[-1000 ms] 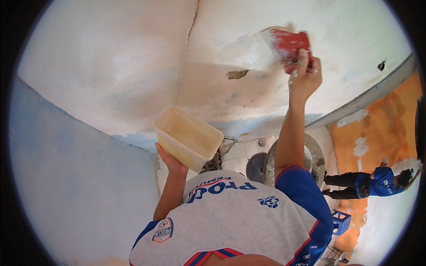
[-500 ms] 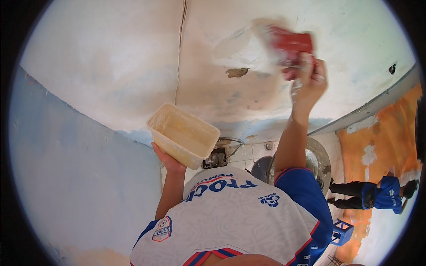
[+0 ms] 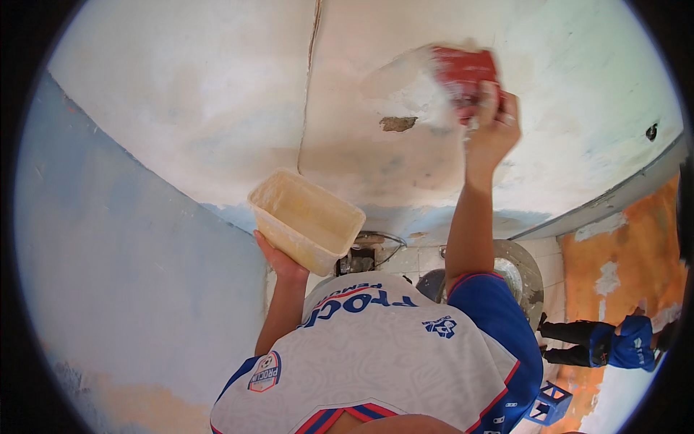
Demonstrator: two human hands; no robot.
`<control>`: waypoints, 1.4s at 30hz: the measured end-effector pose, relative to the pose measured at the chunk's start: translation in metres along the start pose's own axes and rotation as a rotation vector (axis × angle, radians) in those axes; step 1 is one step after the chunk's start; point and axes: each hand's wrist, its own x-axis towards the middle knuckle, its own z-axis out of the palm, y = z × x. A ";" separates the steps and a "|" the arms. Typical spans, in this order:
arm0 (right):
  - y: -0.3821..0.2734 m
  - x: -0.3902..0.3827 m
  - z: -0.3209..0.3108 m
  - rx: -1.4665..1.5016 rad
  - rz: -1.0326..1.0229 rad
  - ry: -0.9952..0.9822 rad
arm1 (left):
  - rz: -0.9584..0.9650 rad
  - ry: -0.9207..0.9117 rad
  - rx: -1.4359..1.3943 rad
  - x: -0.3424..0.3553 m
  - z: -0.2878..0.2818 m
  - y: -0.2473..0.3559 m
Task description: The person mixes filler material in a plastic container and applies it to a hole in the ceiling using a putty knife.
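My left hand [image 3: 284,258] is closed on the lower left side of a cream plastic tub [image 3: 307,217], tilted so its smeared inside shows. Raised against the wall [image 3: 347,65], my right hand [image 3: 494,123] grips a flat red putty spreader [image 3: 466,76], somewhat blurred by motion. White paste clings to the spreader and to my fingers. Left of it spreads a pale patch of filler [image 3: 408,83]. Just below that patch is a brown hole [image 3: 398,124] where the wall surface is broken away.
A crack [image 3: 310,65] runs down the wall. A blue-grey wall [image 3: 137,239] stands at my left. Below me are a round basin [image 3: 531,278] and a dark bucket [image 3: 431,284]. Right, a person in blue [image 3: 630,343] stands near an orange wall [image 3: 629,246] and a blue stool [image 3: 551,403].
My right hand and the spreader have shifted slightly left along the wall, over the pale patch. The tub stays in my left hand. The view has turned a little.
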 end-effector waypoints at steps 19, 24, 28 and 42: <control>0.018 -0.018 0.011 0.347 0.151 -0.140 | 0.010 0.051 0.003 -0.004 0.002 -0.008; 0.016 -0.024 -0.009 0.659 0.158 -0.099 | 0.017 0.060 0.022 -0.004 0.002 -0.007; 0.021 -0.036 0.014 0.432 0.199 -0.377 | 0.004 0.076 0.000 -0.006 0.003 -0.006; 0.013 -0.009 -0.002 0.400 0.063 -0.026 | 0.040 0.056 0.004 -0.001 0.016 -0.005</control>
